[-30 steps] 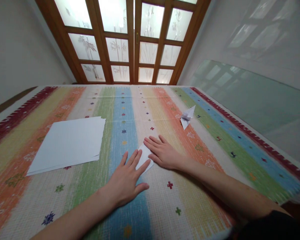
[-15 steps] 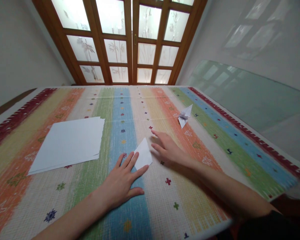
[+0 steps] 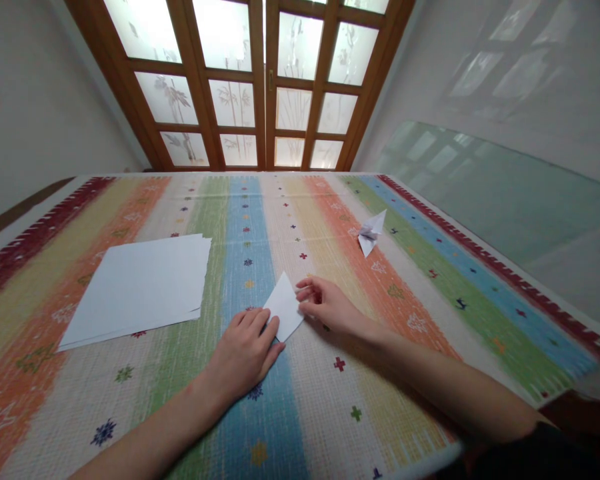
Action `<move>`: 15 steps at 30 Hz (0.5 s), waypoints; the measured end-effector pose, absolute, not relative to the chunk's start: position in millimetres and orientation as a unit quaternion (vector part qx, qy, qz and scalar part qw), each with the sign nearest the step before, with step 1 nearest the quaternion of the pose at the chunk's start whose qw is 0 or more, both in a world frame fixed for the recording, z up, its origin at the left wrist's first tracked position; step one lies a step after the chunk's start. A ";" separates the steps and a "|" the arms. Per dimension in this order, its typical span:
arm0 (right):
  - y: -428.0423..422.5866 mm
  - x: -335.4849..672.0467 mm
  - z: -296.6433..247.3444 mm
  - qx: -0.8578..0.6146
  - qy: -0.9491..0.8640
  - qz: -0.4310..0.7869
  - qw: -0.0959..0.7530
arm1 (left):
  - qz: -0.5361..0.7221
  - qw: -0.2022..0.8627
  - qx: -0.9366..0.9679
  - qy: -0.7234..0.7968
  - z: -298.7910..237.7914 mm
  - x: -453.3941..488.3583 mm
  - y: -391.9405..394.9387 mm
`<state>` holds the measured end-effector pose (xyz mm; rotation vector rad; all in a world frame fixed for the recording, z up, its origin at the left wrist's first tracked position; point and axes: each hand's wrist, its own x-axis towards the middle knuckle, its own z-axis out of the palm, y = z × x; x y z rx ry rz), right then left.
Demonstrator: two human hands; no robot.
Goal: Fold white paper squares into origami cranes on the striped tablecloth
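Note:
A small folded piece of white paper (image 3: 286,303), shaped like a kite with its point facing away from me, lies on the striped tablecloth. My left hand (image 3: 247,343) is closed at its lower left edge, fingers curled over the paper and thumb near the bottom corner. At the right edge, my right hand (image 3: 333,308) has its fingers bent and its thumb against the paper's side corner. The fingertips' exact grip there is partly hidden. Farther off to the right sits a folded paper figure (image 3: 371,233) with pointed ends.
To the left lies a stack of white paper sheets (image 3: 140,287) with slightly uneven edges. A striped tablecloth (image 3: 190,400) covers the table. Behind the table are wooden doors with frosted panes (image 3: 230,100), and a pale glass panel (image 3: 505,193) leans along the right wall.
My left fingers have gone from spread flat to curled at the paper's edge. My right hand has closed in on the right edge, and the paper has turned slightly.

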<state>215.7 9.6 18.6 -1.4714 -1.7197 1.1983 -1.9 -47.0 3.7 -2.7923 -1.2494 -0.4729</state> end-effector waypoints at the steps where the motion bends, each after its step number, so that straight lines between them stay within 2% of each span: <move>1: 10.6 216.0 18.6 -0.562 -0.641 0.435 0.290 | -0.156 0.027 -0.901 -0.404 3.0 -1.7 -47.1; 7: 14.4 213.4 18.4 -0.530 -0.609 0.519 0.282 | -0.157 0.021 -0.891 -0.426 3.3 0.6 -40.7; 15: 25.1 219.0 12.9 -0.515 -0.617 0.528 0.273 | -0.125 0.028 -0.891 -0.435 9.4 3.4 -27.5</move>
